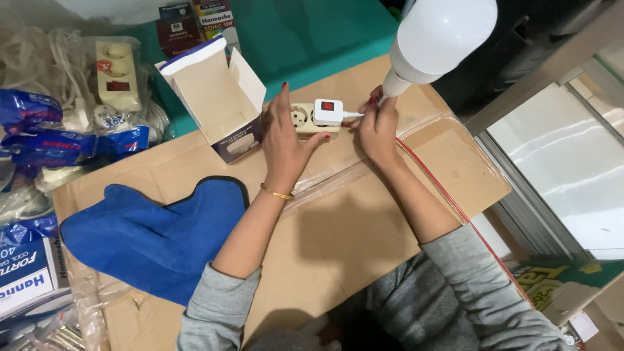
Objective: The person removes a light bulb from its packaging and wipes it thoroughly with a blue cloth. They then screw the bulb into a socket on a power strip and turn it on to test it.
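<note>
The beige socket strip is being pinned flat by the left hand; the bulb base is being pinched by the right hand; it is best kept upright.

A flattened brown cardboard sheet, sealed down its middle with clear tape, is serving as the work surface. It is lying over a teal green surface that is showing beyond its far edge. A blue cloth mitt is lying flat on the cardboard's left part. Just beyond the mitt, toward the far edge, 1 open white carton is standing with its flaps up. Right of the carton, a cream socket strip with a white switch plug is resting on the cardboard. A thin red cord is running along the cardboard's right side.
</note>
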